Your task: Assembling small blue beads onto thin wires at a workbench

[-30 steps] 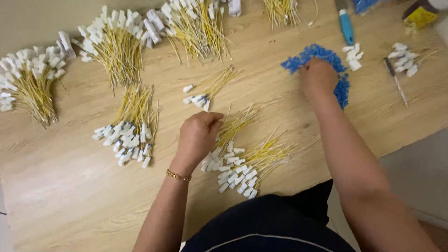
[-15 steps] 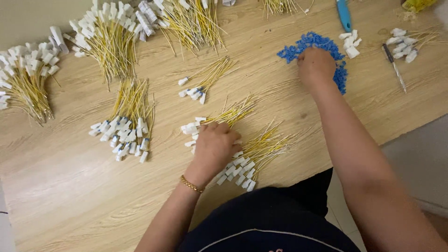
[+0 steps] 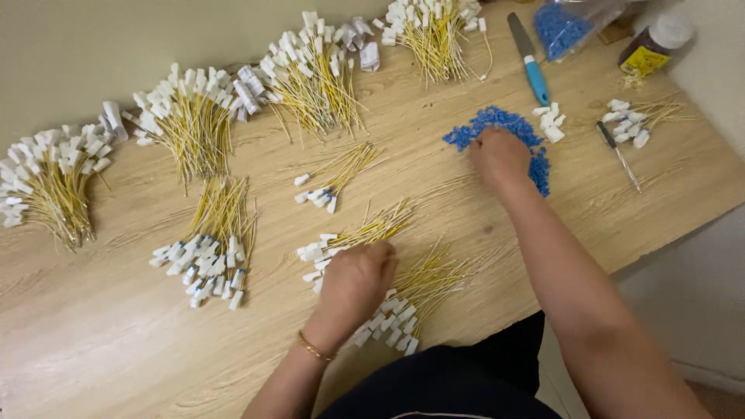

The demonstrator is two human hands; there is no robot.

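A pale, wood-grained bench (image 3: 116, 341) carries fanned bundles of thin yellow wires (image 3: 194, 140) tipped with small white plastic plugs. The left hand (image 3: 353, 283) lies curled, knuckles up, on a loose sheaf of such wires (image 3: 419, 283) at the near edge; whether it grips any I cannot tell. The right hand (image 3: 500, 155) rests fingers-down on a heap of tiny blue beads (image 3: 497, 122), its grasp hidden, beside a blue-handled knife (image 3: 529, 62).

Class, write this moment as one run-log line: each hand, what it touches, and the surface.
left hand | on yellow wire bundle || right hand | on blue bead pile || surface | wooden table
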